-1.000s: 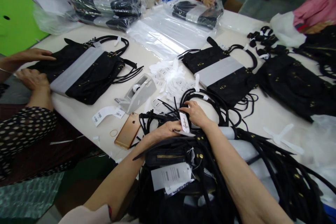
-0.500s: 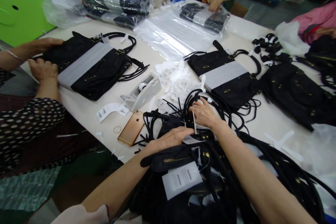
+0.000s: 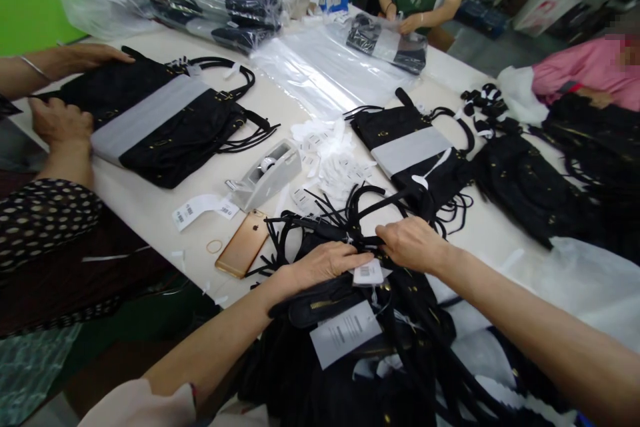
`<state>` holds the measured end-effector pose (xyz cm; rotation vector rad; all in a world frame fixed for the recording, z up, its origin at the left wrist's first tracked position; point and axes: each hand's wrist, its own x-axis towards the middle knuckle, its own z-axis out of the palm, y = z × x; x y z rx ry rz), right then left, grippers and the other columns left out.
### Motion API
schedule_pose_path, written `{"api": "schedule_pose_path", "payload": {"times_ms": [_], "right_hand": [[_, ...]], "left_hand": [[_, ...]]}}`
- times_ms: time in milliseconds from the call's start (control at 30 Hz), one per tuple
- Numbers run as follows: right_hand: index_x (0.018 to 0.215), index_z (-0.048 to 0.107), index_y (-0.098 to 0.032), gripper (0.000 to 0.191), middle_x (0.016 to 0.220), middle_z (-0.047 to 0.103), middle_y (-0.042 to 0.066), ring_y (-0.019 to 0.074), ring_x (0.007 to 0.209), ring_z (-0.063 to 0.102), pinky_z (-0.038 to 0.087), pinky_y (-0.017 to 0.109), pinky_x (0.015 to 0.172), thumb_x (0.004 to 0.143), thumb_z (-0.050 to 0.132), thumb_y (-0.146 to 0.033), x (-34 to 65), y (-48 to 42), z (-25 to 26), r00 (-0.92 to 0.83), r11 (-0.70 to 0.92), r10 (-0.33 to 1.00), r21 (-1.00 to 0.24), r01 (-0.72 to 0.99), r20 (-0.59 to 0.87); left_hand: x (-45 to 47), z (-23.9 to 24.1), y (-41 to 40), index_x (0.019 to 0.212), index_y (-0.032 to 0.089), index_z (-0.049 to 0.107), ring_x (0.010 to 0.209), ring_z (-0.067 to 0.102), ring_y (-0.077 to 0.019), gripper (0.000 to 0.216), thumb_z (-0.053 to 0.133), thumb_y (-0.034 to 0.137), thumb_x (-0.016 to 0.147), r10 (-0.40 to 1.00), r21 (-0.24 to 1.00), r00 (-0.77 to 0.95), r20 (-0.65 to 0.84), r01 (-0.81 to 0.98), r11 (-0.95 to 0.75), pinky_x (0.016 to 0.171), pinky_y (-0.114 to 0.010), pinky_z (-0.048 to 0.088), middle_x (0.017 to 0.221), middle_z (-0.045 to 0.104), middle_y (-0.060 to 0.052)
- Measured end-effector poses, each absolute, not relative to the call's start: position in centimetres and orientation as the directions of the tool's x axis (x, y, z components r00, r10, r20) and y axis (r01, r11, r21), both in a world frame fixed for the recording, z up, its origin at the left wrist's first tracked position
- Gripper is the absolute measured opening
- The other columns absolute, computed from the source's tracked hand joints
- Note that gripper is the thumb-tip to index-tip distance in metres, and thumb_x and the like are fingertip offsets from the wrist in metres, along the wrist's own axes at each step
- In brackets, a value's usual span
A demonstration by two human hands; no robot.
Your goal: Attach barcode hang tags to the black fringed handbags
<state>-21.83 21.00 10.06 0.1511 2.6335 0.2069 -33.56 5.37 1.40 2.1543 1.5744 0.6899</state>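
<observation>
A black handbag [image 3: 320, 310] with a zip, tassels and gold fittings lies in front of me. My left hand [image 3: 327, 265] is closed on its upper part, thumb beside a small barcode tag [image 3: 369, 272]. Curled fingers of my right hand [image 3: 413, 242] grip the bag's black strap [image 3: 373, 240] just to the right; part of the strap is hidden under them. A larger pale tag [image 3: 346, 333] hangs below on the bag. Beyond my right hand lies another black handbag [image 3: 435, 173] with a pale paper band around it.
A tape dispenser [image 3: 265, 173], a gold phone [image 3: 241, 245] and a heap of white tags [image 3: 333, 160] lie on the table [image 3: 200, 267]. At left, a co-worker's hands hold a banded handbag [image 3: 180, 127]. Another person handles a plastic-wrapped bag [image 3: 387, 43] behind clear plastic sheets [image 3: 310, 70].
My right hand has come back toward me and closed on the strap; the thin white piece by its fingers is gone from there. A barcode tag now shows beside my left thumb.
</observation>
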Motion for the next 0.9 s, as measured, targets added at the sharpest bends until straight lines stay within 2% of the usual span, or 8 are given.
{"api": "schedule_pose_path", "payload": {"times_ms": [167,367,533,633,767,900], "right_hand": [[0.080,0.052,-0.015,0.016,0.067,0.062,0.007,0.0192,0.059,0.060,0.032,0.027,0.053,0.074,0.040,-0.005,-18.2,17.4,10.7,-0.915,0.968,0.214,0.200,0.152,-0.341],[0.079,0.049,-0.015,0.015,0.065,0.059,0.005,0.0194,0.056,0.058,0.033,0.029,0.054,0.076,0.042,-0.003,-16.9,15.2,9.3,-0.945,0.942,0.271,0.250,0.223,-0.181],[0.081,0.048,-0.015,0.016,0.064,0.057,0.005,0.0193,0.055,0.056,0.034,0.030,0.054,0.075,0.042,-0.001,-16.7,13.8,9.0,-0.956,0.942,0.264,0.246,0.227,-0.126],[0.080,0.048,-0.015,0.018,0.064,0.057,0.006,0.0188,0.054,0.055,0.033,0.030,0.053,0.074,0.041,0.000,-16.7,13.3,9.0,-0.956,0.934,0.273,0.268,0.238,-0.105],[0.080,0.049,-0.014,0.019,0.063,0.056,0.006,0.0183,0.053,0.054,0.034,0.030,0.052,0.073,0.040,0.002,-16.8,13.0,9.0,-0.954,0.919,0.284,0.312,0.243,-0.092],[0.083,0.050,-0.013,0.020,0.063,0.056,0.007,0.0181,0.054,0.054,0.034,0.029,0.051,0.072,0.040,0.001,-16.9,12.8,8.9,-0.953,0.912,0.290,0.327,0.248,-0.085]], "left_hand": [[-33.0,2.0,4.9,0.127,0.021,0.039,0.094,0.055,-0.0167,0.039,0.035,0.021,0.089,0.954,0.523,0.260,0.147,0.799,-0.298,0.081,-0.028,0.044,0.105,0.057,-0.008],[-33.5,1.9,4.2,0.127,0.023,0.042,0.104,0.053,-0.0193,0.041,0.042,0.024,0.086,0.963,0.573,0.223,0.153,0.773,-0.271,0.086,-0.032,0.044,0.119,0.054,-0.009],[-36.6,3.1,4.9,0.114,0.021,0.057,0.109,0.052,-0.0169,0.034,0.042,0.019,0.084,0.968,0.737,0.241,0.066,0.642,-0.210,0.093,-0.030,0.040,0.121,0.056,-0.008],[-38.9,4.0,6.5,0.110,0.021,0.060,0.103,0.056,-0.0132,0.037,0.043,0.012,0.079,0.946,0.814,0.313,-0.088,0.570,-0.113,0.091,-0.023,0.040,0.113,0.062,-0.003],[-41.1,5.6,9.1,0.108,0.026,0.061,0.097,0.058,-0.0132,0.051,0.046,0.003,0.065,0.856,0.738,0.422,-0.299,0.671,-0.074,0.084,-0.019,0.041,0.110,0.064,0.003],[-41.1,7.2,11.4,0.105,0.026,0.062,0.098,0.058,-0.0153,0.053,0.043,0.000,0.063,0.879,0.585,0.320,-0.354,0.809,-0.060,0.084,-0.021,0.040,0.110,0.064,0.002]]}}
